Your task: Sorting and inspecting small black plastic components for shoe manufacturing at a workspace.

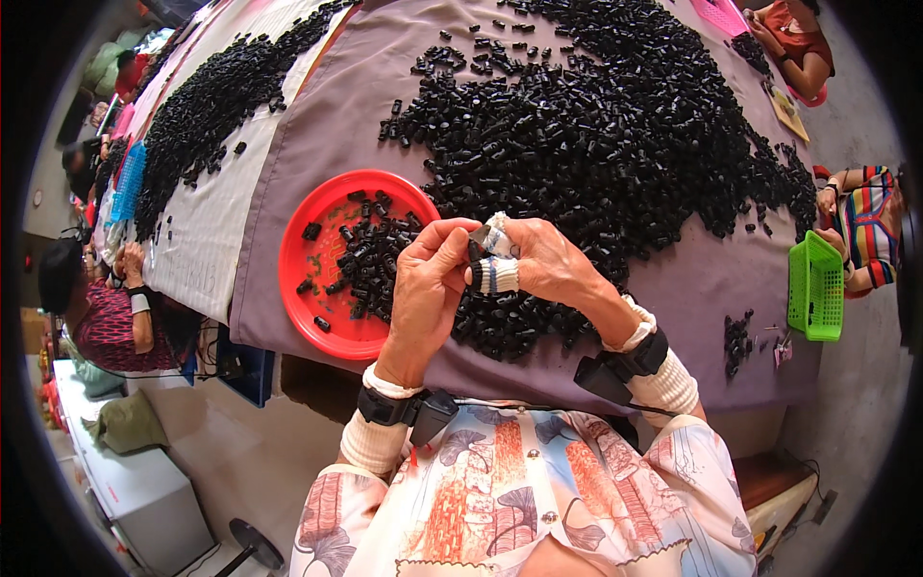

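Both my hands meet over the near edge of a big pile of small black plastic parts [596, 144]. My left hand [428, 279] is closed, thumb and forefinger pinching a small black part [475, 252], mostly hidden by the fingers. My right hand [553, 260] is closed against it, its thumb and forefinger wrapped in white cloth with dark stripes. A small dark, pointed thing shows between the fingertips; its kind is too small to tell. Beside my left hand is a red round tray [300, 308] with many similar black parts in it.
A greyish-purple cloth [317, 135] covers the table. A green basket [815, 288] stands at the right edge near a co-worker in a striped top [870, 226]. Another co-worker [115, 317] sits at the left by a second table with more black parts [216, 106].
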A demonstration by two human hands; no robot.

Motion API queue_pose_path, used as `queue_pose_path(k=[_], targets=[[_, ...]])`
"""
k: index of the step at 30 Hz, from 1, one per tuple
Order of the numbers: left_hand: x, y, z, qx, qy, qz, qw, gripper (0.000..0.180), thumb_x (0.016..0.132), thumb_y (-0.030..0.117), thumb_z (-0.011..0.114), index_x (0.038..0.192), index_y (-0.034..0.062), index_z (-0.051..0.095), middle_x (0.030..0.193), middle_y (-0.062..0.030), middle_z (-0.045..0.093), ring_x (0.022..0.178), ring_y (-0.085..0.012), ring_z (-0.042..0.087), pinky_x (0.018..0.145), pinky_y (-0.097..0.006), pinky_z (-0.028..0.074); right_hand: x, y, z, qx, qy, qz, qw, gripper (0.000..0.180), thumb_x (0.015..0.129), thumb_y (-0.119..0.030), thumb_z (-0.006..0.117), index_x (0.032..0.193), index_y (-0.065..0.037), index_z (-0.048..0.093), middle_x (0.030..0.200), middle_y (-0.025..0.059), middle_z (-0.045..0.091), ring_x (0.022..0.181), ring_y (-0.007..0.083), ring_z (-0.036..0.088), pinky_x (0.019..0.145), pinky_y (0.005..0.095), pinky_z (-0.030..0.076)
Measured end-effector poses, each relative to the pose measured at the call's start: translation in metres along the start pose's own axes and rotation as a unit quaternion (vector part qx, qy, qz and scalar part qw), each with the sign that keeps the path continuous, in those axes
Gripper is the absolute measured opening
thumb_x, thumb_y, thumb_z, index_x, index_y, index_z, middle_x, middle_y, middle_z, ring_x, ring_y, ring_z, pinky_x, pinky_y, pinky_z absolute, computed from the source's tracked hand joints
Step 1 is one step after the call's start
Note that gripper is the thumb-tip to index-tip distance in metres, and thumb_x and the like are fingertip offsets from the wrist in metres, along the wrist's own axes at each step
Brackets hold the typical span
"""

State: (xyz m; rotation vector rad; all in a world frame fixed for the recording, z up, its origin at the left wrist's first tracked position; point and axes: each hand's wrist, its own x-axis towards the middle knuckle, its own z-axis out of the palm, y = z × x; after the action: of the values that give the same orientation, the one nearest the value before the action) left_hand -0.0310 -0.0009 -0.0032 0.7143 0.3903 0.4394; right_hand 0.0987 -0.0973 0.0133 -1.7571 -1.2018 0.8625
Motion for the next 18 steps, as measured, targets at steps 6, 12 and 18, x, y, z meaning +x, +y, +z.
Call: queue_pose_path(k=[6,12,18], targets=[[0.001,-0.003,0.001,0.013,0.000,-0.006,1.000,0.016,0.089,0.012,0.052,0.099,0.0010,0.058,0.085,-0.0019,0.060,0.072,-0.0054,0.055,0.064,-0.020,0.047,-0.002,0.002,-0.003,-0.001,-0.009,0.006,1.000,0.040,0.069,-0.036,0.069,0.078,0.000,0.053,0.065,0.0153,0.057,0.059,0.0284,0.055,0.055,0.0361,0.042],[0.002,-0.005,0.003,0.030,0.011,0.005,0.999,0.015,0.089,0.012,0.054,0.098,0.0010,0.058,0.084,-0.0017,0.060,0.069,-0.0046,0.055,0.061,-0.018,0.047,-0.003,0.001,-0.004,0.025,-0.027,0.004,0.999,0.040,0.070,-0.037,0.068,0.077,0.000,0.054,0.064,0.0137,0.056,0.056,0.0246,0.053,0.054,0.0352,0.041],[0.004,0.010,-0.014,0.147,0.089,0.077,0.982,0.013,0.087,0.011,0.056,0.094,0.0010,0.061,0.079,-0.0006,0.059,0.065,-0.0050,0.054,0.057,-0.019,0.047,-0.010,0.004,-0.009,0.149,0.009,0.003,0.989,0.023,0.078,-0.021,0.063,0.090,-0.002,0.061,0.071,0.0031,0.059,0.063,0.0150,0.054,0.058,0.0296,0.044]])
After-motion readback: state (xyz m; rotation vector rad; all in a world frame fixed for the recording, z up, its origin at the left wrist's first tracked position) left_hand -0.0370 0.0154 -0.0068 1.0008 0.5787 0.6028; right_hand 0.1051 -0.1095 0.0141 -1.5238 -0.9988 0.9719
